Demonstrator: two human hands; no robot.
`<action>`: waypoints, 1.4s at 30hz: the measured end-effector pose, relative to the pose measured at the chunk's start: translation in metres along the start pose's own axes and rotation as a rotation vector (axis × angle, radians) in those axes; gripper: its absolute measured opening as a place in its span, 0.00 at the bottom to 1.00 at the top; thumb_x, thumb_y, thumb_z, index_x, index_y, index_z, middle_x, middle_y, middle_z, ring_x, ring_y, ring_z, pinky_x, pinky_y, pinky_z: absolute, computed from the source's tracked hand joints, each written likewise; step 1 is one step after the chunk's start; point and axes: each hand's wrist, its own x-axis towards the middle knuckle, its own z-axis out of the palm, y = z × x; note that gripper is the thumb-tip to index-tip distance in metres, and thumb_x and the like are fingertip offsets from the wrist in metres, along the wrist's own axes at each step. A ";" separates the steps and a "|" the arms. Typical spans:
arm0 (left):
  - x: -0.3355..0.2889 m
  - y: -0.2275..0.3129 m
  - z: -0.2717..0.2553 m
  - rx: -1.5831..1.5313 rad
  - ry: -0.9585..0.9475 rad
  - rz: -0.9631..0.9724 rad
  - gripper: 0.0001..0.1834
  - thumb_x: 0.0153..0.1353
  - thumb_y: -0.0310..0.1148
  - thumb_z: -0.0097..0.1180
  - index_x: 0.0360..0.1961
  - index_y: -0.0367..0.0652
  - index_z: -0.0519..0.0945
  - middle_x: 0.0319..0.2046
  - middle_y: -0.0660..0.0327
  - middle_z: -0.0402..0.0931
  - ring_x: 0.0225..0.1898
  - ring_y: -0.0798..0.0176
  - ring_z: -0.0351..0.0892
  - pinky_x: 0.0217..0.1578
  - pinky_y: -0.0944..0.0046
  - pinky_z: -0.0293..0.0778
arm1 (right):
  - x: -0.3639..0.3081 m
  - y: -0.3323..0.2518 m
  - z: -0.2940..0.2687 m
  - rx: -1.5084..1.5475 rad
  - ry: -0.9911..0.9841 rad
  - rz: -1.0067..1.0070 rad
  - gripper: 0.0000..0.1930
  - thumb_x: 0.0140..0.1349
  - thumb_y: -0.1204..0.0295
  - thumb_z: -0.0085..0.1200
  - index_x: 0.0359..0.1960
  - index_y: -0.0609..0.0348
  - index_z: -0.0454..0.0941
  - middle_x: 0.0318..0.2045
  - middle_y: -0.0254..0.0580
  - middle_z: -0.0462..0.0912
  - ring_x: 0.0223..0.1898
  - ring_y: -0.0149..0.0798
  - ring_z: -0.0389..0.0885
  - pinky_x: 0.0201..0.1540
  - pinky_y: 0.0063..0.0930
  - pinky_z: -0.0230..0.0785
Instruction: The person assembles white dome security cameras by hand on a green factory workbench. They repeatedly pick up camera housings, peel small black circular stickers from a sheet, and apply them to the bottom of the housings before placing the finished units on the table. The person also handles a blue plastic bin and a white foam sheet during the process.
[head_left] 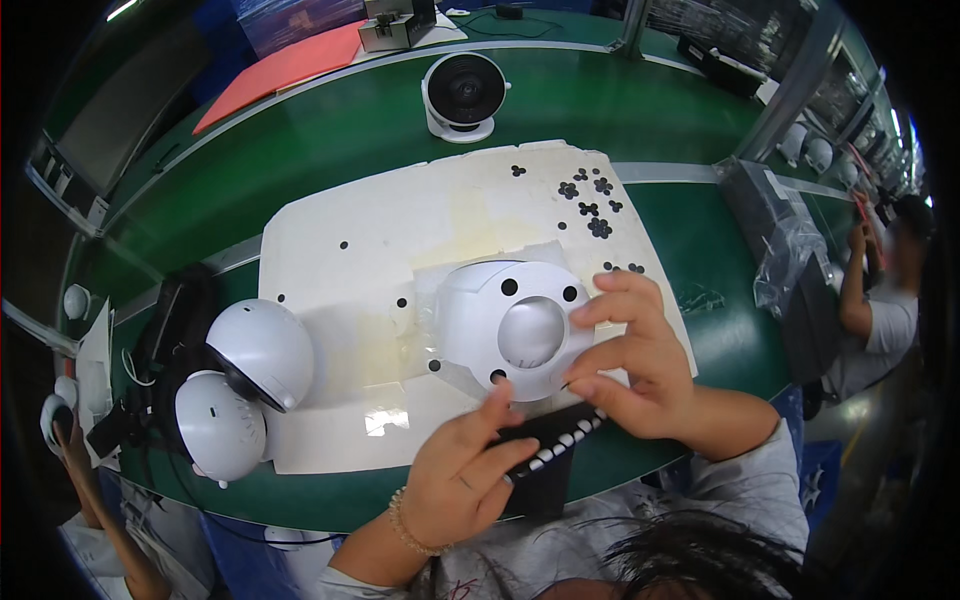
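A white dome-shaped plastic shell (500,315) with small black dots and a round hollow lies on a white sheet (350,230) in front of me. My right hand (635,360) rests against the shell's right side, thumb and forefinger pinched at its lower rim. My left hand (470,475) holds a black strip with small white pads (555,440) just below the shell, its forefinger touching the shell's lower edge.
Two white round camera units (245,385) sit at the left edge of the sheet beside black cables. A further white camera (462,95) stands at the back on the green bench (350,130). Loose black dots (590,205) lie on the sheet. Another person (880,300) works at the right.
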 end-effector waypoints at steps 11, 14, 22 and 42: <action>-0.001 -0.014 0.005 0.113 0.064 -0.062 0.12 0.42 0.12 0.50 0.31 0.32 0.74 0.60 0.33 0.45 0.38 0.54 0.76 0.35 0.65 0.73 | -0.006 0.013 0.007 -0.001 -0.069 0.004 0.03 0.48 0.73 0.57 0.26 0.54 0.79 0.48 0.41 0.70 0.58 0.51 0.55 0.58 0.41 0.48; 0.000 -0.013 0.007 0.111 0.068 -0.069 0.12 0.42 0.12 0.50 0.31 0.31 0.74 0.59 0.33 0.46 0.37 0.55 0.77 0.36 0.65 0.73 | -0.006 0.013 0.008 -0.020 -0.065 -0.007 0.03 0.47 0.73 0.58 0.26 0.53 0.79 0.48 0.41 0.71 0.58 0.51 0.56 0.57 0.40 0.48; -0.003 -0.015 0.004 0.091 0.072 -0.081 0.11 0.42 0.12 0.51 0.30 0.31 0.74 0.59 0.33 0.47 0.37 0.55 0.77 0.37 0.65 0.73 | -0.012 0.017 0.016 -0.284 0.034 -0.211 0.07 0.46 0.67 0.59 0.30 0.46 0.79 0.47 0.33 0.73 0.55 0.45 0.61 0.55 0.38 0.46; -0.007 -0.013 -0.007 0.154 0.110 -0.091 0.12 0.39 0.16 0.55 0.29 0.33 0.76 0.57 0.37 0.54 0.37 0.50 0.77 0.33 0.63 0.75 | 0.016 0.020 0.008 0.384 0.030 0.330 0.19 0.54 0.66 0.55 0.45 0.63 0.71 0.41 0.42 0.73 0.46 0.36 0.68 0.47 0.27 0.61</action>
